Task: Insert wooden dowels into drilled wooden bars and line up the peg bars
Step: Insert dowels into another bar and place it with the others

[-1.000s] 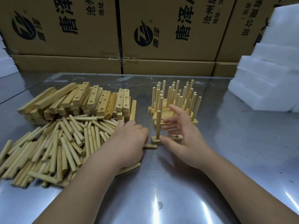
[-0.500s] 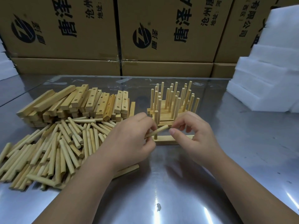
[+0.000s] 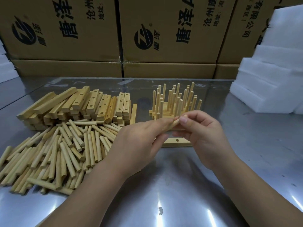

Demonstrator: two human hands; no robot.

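Above the middle of the steel tabletop, the left hand and the right hand meet around a single dowel. The dowel is tilted, rising from lower left to upper right. The fingers of the left hand pinch its lower end between thumb and forefinger. The thumb and fingers of the right hand pinch its upper end, the thumbnail facing the camera and the remaining fingers loosely curled. Directly below the held dowel, a drilled bar lies flat on the tabletop between the two hands, one open hole showing on its top face. Both of its ends are hidden behind the hands, so I cannot tell what else stands in it. Just behind the hands sits a cluster of finished peg bars, their pegs upright and packed close together. To the left, a heap of loose dowels spreads across the tabletop, mostly lying lengthwise toward the camera, with a few crossing on top. The left forearm covers the heap's near right edge. Behind that heap is a stack of drilled bars, several showing a row of holes, and one bar lies by itself at the stack's right edge. Printed cardboard boxes line the far edge of the tabletop, and white foam blocks are stacked at the right.
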